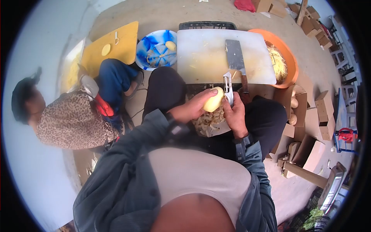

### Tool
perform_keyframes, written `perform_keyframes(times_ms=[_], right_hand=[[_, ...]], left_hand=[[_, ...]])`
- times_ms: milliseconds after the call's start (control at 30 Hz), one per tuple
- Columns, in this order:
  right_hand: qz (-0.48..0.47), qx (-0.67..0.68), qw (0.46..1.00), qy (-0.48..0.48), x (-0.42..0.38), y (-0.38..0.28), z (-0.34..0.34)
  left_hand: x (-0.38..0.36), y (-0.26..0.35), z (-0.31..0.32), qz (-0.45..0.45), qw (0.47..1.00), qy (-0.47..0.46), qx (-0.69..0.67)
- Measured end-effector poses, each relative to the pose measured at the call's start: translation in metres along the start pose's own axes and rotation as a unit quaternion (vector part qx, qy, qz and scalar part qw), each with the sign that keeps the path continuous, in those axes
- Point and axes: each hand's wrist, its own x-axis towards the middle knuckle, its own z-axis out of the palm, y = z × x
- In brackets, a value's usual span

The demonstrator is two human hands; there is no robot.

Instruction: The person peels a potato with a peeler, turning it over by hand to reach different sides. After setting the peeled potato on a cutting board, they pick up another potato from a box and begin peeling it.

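Between my knees, my left hand is wrapped round a pale yellow peeled potato. My right hand grips a white-handled peeler with its blade end pointing up, close beside the potato. Below both hands is a container of potato peelings. Just beyond them lies a white cutting board, and on it rests a cleaver with a wooden handle towards me.
A blue-and-white basin holds a peeled potato; an orange tub holds shredded potato. To the right, a cardboard box contains unpeeled potatoes. A co-worker sits at left by a yellow board with a potato piece and a peeler.
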Motion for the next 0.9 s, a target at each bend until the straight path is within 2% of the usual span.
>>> perform_keyframes(times_ms=[67, 100, 133, 167, 233, 300, 333, 367, 400, 433, 500, 567, 600, 667, 700, 767, 800, 833, 867, 900], right_hand=[[-0.012, -0.002, 1.000, -0.007, -0.001, -0.003, -0.003], [-0.055, -0.017, 0.998, 0.010, 0.001, 0.000, -0.005], [-0.017, 0.032, 0.999, 0.009, -0.001, -0.004, -0.009], [0.021, 0.079, 0.997, 0.014, -0.003, -0.011, -0.014], [0.018, 0.136, 0.990, 0.030, -0.007, -0.029, -0.028], [0.033, 0.176, 0.983, 0.028, -0.018, -0.047, -0.058], [-0.022, 0.191, 0.980, 0.049, -0.024, -0.052, -0.073], [-0.022, 0.183, 0.980, 0.079, -0.034, -0.054, -0.093], [0.004, 0.223, 0.969, 0.110, -0.046, -0.055, -0.116], [0.029, 0.264, 0.954, 0.135, -0.056, -0.055, -0.136], [0.053, 0.270, 0.935, 0.222, -0.075, -0.038, -0.176], [0.082, 0.229, 0.924, 0.294, -0.096, 0.012, -0.215], [0.128, 0.146, 0.922, 0.336, -0.107, 0.033, -0.233], [0.204, 0.049, 0.902, 0.377, -0.132, 0.087, -0.264], [0.245, -0.024, 0.888, 0.390, -0.141, 0.108, -0.275], [0.273, 0.000, 0.873, 0.404, -0.146, 0.125, -0.290], [0.298, 0.026, 0.859, 0.415, -0.148, 0.133, -0.296], [0.300, 0.025, 0.856, 0.420, -0.148, 0.149, -0.304], [0.309, -0.071, 0.852, 0.417, -0.146, 0.171, -0.316], [0.315, -0.166, 0.840, 0.410, -0.141, 0.185, -0.327]], left_hand=[[-0.004, 0.001, 0.000, -0.009, 1.000, -0.012, 0.002], [-0.006, 0.003, 0.000, -0.014, 0.999, 0.051, -0.013], [-0.004, 0.006, 0.002, -0.026, 0.994, 0.107, -0.024], [0.001, 0.009, -0.009, -0.036, 0.991, 0.120, -0.045], [0.013, 0.026, -0.026, -0.085, 0.976, 0.175, -0.097], [0.021, 0.045, -0.040, -0.065, 0.979, 0.184, -0.055], [0.025, 0.056, -0.043, -0.058, 0.971, 0.230, -0.039], [0.032, 0.064, -0.048, -0.050, 0.965, 0.255, -0.033], [0.043, 0.068, -0.056, -0.025, 0.951, 0.305, -0.037], [0.051, 0.073, -0.062, 0.007, 0.950, 0.313, 0.000], [0.074, 0.080, -0.078, 0.022, 0.929, 0.368, 0.034], [0.084, 0.080, -0.093, 0.060, 0.933, 0.338, 0.105], [0.095, 0.079, -0.099, 0.057, 0.935, 0.334, 0.106], [0.117, 0.072, -0.110, 0.071, 0.885, 0.426, 0.172], [0.124, 0.070, -0.102, 0.068, 0.887, 0.424, 0.173], [0.136, 0.064, -0.079, 0.095, 0.800, 0.530, 0.265], [0.147, 0.057, -0.098, 0.090, 0.802, 0.527, 0.268], [0.159, 0.049, -0.136, 0.172, 0.776, 0.502, 0.342], [0.168, 0.044, -0.158, 0.255, 0.740, 0.469, 0.410], [0.168, 0.044, -0.150, 0.253, 0.743, 0.463, 0.411]])
